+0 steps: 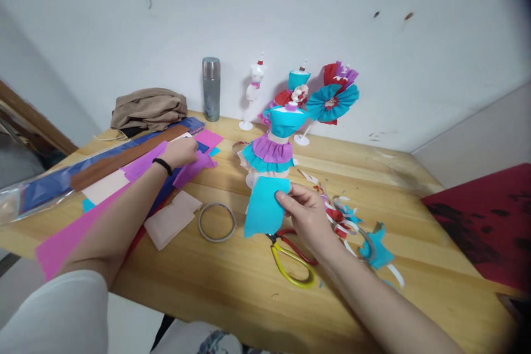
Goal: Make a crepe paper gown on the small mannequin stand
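In my right hand (307,213) is a piece of turquoise crepe paper (265,207), pinched between thumb and fingers above the table. My left hand (185,152) is closed over a pile of coloured papers on the left; its fingertips are hidden. Purple crepe paper (194,170) lies right under that hand, with a pink sheet (208,141) just beyond. Behind the turquoise piece stands a small dress form (286,121) in a turquoise top and a ruffled purple and turquoise paper skirt. Scissors (294,265) with yellow and red handles lie below my right hand.
A roll of tape (217,222) and folded beige paper (172,220) lie in the middle. Paper scraps (348,221) are strewn to the right. Along the wall stand a thermos (211,88), a bare white form (255,88), more dressed forms (334,94) and a brown cloth (149,108).
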Available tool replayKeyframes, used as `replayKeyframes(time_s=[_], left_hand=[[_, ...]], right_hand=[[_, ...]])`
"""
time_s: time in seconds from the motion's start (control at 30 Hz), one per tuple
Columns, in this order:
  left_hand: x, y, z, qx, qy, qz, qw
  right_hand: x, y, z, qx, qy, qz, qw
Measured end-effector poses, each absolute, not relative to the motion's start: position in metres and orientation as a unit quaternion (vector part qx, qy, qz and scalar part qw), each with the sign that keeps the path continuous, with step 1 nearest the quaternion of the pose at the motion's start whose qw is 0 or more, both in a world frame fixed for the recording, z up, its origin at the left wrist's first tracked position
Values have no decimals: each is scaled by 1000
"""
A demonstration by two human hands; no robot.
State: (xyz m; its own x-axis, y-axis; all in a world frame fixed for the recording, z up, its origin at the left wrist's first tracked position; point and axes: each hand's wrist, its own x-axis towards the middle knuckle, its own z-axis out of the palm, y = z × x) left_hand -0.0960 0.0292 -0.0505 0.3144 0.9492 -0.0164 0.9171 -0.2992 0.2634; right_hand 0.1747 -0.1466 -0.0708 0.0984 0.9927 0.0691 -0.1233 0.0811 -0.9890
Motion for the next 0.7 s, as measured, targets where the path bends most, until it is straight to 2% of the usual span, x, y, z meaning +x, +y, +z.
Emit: replayKeyframes(time_s=[0.1,0.23,0.33,0.53,0.7], left_hand=[[-94,27,-35,807,552,110,179],[-88,11,-15,747,477,228,404],[-76,-9,-6,697,427,269,509],[-41,-48,-4,680,356,334,547],[-28,-60,-12,661,318,350,583]], right_hand=[[177,-148,-70,-464,-473,499,558],[179,-150,-67,-440,-512,528,516],[180,-153,-62,-404,-531,535,518],[172,-160,-49,-346,-419,666,511],[170,-158,-54,-322,-379,702,509]])
